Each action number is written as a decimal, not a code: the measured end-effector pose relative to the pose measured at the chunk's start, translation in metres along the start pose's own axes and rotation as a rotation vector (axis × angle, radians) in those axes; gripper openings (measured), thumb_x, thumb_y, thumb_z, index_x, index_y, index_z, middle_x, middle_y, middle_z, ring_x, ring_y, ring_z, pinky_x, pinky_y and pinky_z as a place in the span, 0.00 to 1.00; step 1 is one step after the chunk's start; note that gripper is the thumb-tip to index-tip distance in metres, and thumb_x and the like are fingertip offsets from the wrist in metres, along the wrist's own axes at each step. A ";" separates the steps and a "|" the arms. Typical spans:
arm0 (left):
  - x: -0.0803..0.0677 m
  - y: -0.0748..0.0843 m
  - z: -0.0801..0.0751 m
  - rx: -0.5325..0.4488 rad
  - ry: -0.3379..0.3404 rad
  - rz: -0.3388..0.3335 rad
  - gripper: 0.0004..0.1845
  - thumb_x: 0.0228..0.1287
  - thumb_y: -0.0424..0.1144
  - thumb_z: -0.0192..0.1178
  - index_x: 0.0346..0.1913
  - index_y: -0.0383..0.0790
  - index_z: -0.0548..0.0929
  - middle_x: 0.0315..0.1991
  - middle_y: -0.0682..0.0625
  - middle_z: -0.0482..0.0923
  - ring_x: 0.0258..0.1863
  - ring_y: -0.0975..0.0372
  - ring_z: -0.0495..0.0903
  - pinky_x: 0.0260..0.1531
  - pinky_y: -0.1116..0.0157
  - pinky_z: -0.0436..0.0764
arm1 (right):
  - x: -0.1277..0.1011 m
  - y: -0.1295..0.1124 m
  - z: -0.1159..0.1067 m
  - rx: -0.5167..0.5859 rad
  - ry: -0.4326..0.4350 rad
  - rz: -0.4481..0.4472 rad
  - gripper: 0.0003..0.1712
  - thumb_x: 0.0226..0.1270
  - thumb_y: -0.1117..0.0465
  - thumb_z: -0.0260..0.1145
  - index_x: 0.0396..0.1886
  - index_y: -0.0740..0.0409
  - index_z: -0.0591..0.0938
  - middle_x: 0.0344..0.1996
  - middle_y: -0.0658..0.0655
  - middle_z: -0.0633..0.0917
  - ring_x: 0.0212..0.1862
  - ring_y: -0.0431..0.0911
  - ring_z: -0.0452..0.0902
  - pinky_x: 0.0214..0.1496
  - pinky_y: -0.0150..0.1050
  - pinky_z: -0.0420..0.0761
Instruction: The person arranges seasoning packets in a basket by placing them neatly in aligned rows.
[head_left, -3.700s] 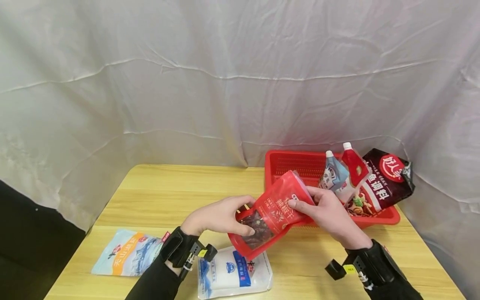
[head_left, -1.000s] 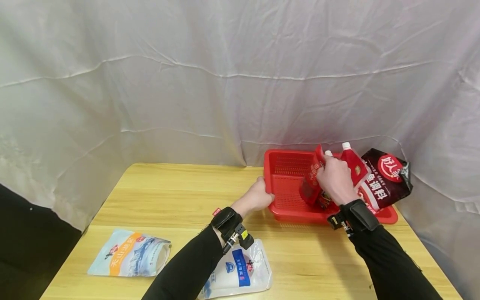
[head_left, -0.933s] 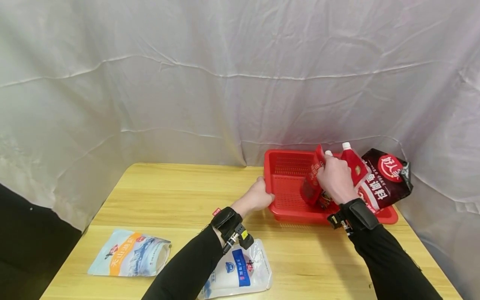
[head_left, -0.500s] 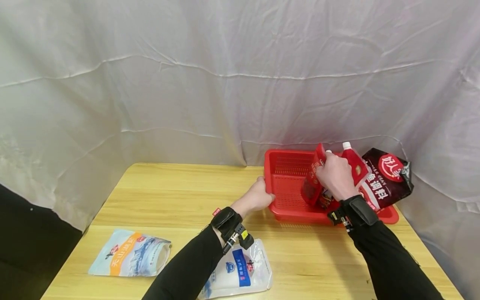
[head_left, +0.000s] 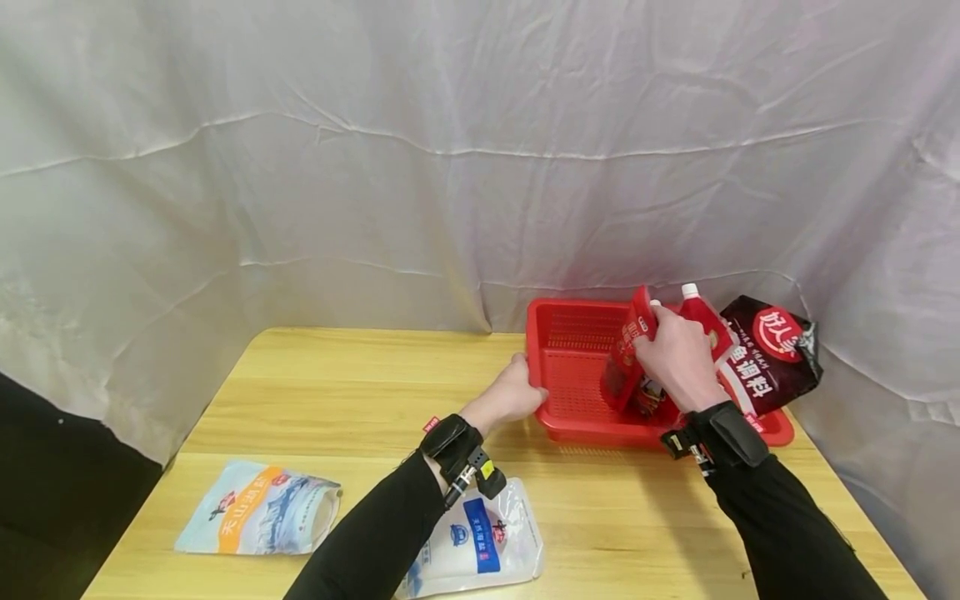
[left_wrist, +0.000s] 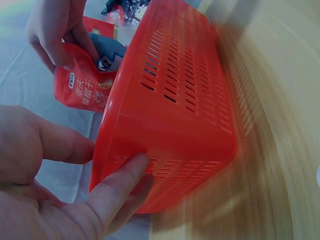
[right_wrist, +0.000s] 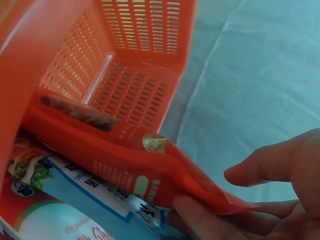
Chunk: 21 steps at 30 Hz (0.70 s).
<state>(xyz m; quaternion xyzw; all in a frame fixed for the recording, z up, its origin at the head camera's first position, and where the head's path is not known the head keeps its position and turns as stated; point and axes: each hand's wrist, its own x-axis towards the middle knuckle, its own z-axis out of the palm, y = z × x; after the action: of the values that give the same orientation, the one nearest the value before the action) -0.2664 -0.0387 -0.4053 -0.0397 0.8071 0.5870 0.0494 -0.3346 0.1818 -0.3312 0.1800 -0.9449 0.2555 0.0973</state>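
My right hand grips the top of a red chilli pouch that stands upright inside the red plastic basket, leaning against the other packs there. In the right wrist view the fingers pinch the red pouch beside a blue-and-white pouch. My left hand holds the basket's near left corner. The left wrist view shows that hand's thumb and fingers round the corner of the basket.
A red spout pouch and a dark seasoning bag lean at the basket's right end. On the wooden table lie a white-and-blue bag and a light blue-and-orange pouch. White cloth hangs behind.
Earlier both hands held the red pouch above the table. Now the right hand has it standing in the basket and the left hand is on the basket's corner. Little moved in the last second.
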 end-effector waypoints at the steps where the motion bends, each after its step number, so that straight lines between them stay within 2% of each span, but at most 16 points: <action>1: 0.000 0.000 0.000 0.000 0.002 0.000 0.31 0.68 0.21 0.57 0.73 0.26 0.61 0.57 0.36 0.76 0.54 0.51 0.81 0.62 0.54 0.78 | -0.001 0.000 -0.002 -0.006 0.012 -0.007 0.33 0.68 0.64 0.60 0.71 0.72 0.71 0.48 0.74 0.84 0.43 0.65 0.80 0.50 0.64 0.78; 4: 0.000 -0.001 0.000 -0.005 0.005 0.001 0.32 0.67 0.21 0.57 0.72 0.26 0.61 0.57 0.36 0.77 0.54 0.51 0.81 0.62 0.54 0.78 | -0.005 -0.002 -0.007 -0.020 0.064 -0.033 0.31 0.67 0.64 0.60 0.69 0.72 0.74 0.48 0.75 0.85 0.43 0.66 0.82 0.51 0.66 0.76; 6: 0.001 -0.001 0.000 -0.003 0.007 0.006 0.31 0.67 0.21 0.57 0.72 0.26 0.62 0.57 0.36 0.77 0.54 0.52 0.80 0.62 0.54 0.78 | -0.008 -0.004 -0.010 -0.021 0.099 -0.047 0.30 0.67 0.64 0.60 0.68 0.71 0.75 0.49 0.74 0.85 0.45 0.66 0.83 0.50 0.66 0.79; 9: 0.001 -0.002 0.000 -0.006 0.008 0.011 0.31 0.67 0.21 0.57 0.72 0.26 0.62 0.58 0.34 0.76 0.54 0.52 0.80 0.62 0.54 0.78 | -0.014 -0.007 -0.015 0.017 0.132 -0.055 0.30 0.70 0.62 0.60 0.69 0.69 0.74 0.53 0.74 0.85 0.51 0.68 0.83 0.59 0.68 0.72; 12: 0.000 -0.003 0.000 -0.009 0.012 0.010 0.31 0.68 0.21 0.58 0.72 0.26 0.62 0.59 0.34 0.77 0.53 0.53 0.80 0.62 0.54 0.78 | -0.022 -0.010 -0.015 0.069 0.167 -0.088 0.29 0.73 0.60 0.61 0.71 0.65 0.74 0.57 0.72 0.84 0.56 0.67 0.81 0.64 0.68 0.71; 15: 0.000 -0.004 0.000 -0.033 0.001 0.010 0.32 0.68 0.21 0.57 0.73 0.26 0.61 0.59 0.33 0.77 0.53 0.52 0.82 0.61 0.55 0.79 | -0.031 -0.013 -0.011 0.109 0.226 -0.180 0.26 0.73 0.62 0.64 0.68 0.63 0.77 0.57 0.69 0.84 0.54 0.64 0.82 0.58 0.65 0.78; 16: 0.000 -0.004 -0.001 -0.042 -0.003 0.012 0.32 0.68 0.21 0.57 0.73 0.26 0.61 0.59 0.33 0.77 0.52 0.52 0.82 0.60 0.55 0.80 | -0.034 -0.014 -0.009 0.114 0.244 -0.213 0.24 0.72 0.63 0.65 0.66 0.62 0.79 0.55 0.68 0.85 0.51 0.62 0.83 0.53 0.62 0.82; 18: 0.000 -0.005 -0.001 -0.065 -0.009 0.018 0.32 0.69 0.21 0.58 0.73 0.25 0.60 0.59 0.32 0.76 0.52 0.49 0.84 0.57 0.57 0.82 | -0.040 -0.014 -0.003 0.120 0.266 -0.272 0.21 0.71 0.65 0.68 0.62 0.62 0.82 0.51 0.66 0.87 0.47 0.59 0.84 0.48 0.57 0.82; 21: 0.001 -0.006 -0.002 -0.125 -0.017 0.020 0.33 0.70 0.20 0.57 0.74 0.25 0.59 0.58 0.30 0.77 0.51 0.43 0.85 0.50 0.58 0.86 | -0.049 -0.015 0.009 0.120 0.249 -0.324 0.18 0.69 0.65 0.70 0.58 0.61 0.84 0.46 0.63 0.88 0.42 0.55 0.84 0.42 0.50 0.80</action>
<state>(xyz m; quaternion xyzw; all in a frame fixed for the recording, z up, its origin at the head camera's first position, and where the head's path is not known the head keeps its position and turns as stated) -0.2663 -0.0421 -0.4109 -0.0297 0.7689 0.6369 0.0477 -0.2846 0.1793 -0.3457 0.3023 -0.8673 0.3128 0.2421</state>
